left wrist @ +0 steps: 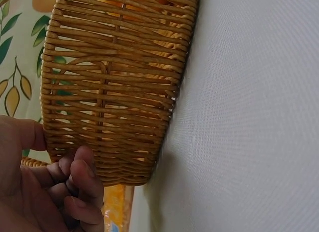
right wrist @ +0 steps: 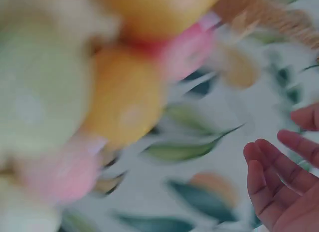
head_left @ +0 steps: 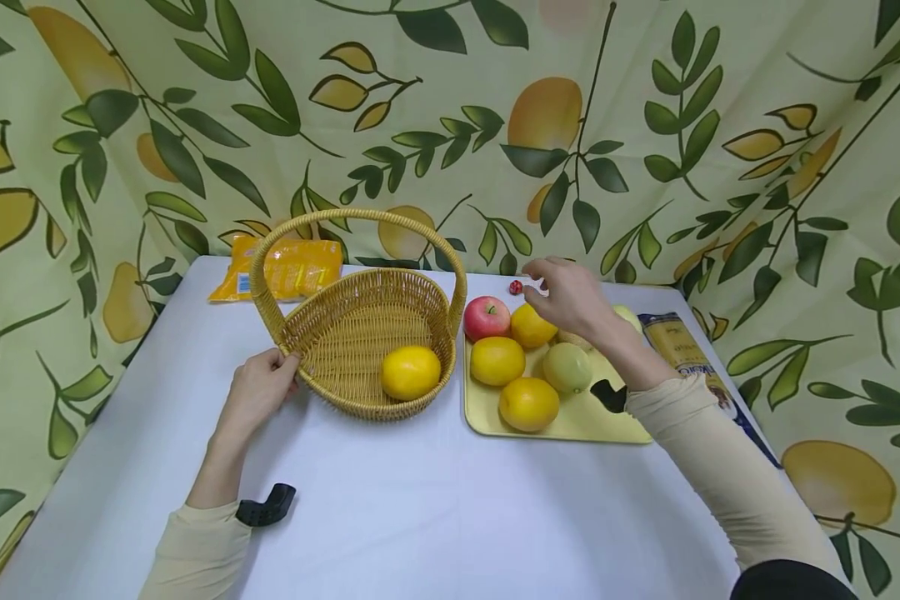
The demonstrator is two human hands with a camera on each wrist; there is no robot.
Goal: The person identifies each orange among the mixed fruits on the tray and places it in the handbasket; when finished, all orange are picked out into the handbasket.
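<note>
A wicker basket [head_left: 360,333] with a tall arched handle stands left of centre, one yellow-orange fruit [head_left: 411,373] inside it. Its left rim is pinched between the thumb and fingers of my left hand [head_left: 261,385]; the left wrist view shows this grip against the woven side [left wrist: 114,92]. My right hand [head_left: 570,300] hovers over the back of a yellow tray [head_left: 600,429], its fingers loosely bent and holding nothing. On the tray sit a red apple [head_left: 486,318], several yellow-orange fruits [head_left: 528,405] and a pale green fruit [head_left: 567,367]. Other fruit is partly hidden behind my right hand and wrist.
Behind the basket lies an orange plastic packet [head_left: 300,268]. A small red item [head_left: 515,287] sits beyond the tray. Along the table's right edge lies a blue and gold packet [head_left: 690,358]. A leaf-patterned cloth [head_left: 450,100] hangs behind the white table [head_left: 390,517].
</note>
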